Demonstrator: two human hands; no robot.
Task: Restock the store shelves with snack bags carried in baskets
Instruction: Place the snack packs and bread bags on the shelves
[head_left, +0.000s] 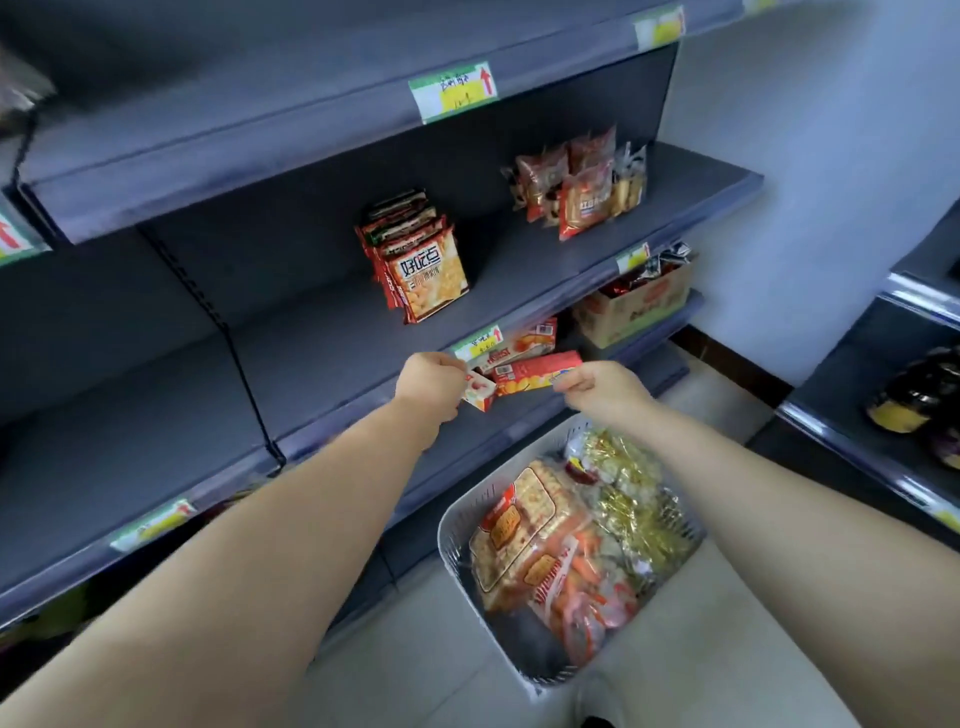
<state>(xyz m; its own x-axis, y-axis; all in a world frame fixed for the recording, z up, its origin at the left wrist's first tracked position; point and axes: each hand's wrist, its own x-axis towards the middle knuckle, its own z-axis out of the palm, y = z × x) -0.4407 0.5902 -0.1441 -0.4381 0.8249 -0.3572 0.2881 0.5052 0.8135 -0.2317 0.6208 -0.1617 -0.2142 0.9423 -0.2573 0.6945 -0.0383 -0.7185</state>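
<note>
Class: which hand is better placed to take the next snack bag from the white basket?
The right hand, nearest the white plastic basket, just above its rim; the left hand sits farther left.

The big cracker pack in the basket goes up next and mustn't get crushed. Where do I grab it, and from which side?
Probably from above, at its far short end: the cracker pack lies face-up on top of the other bags, that end nearest the basket rim, and its left edge hugs the wall. Free the right hand from the red box first.
</note>
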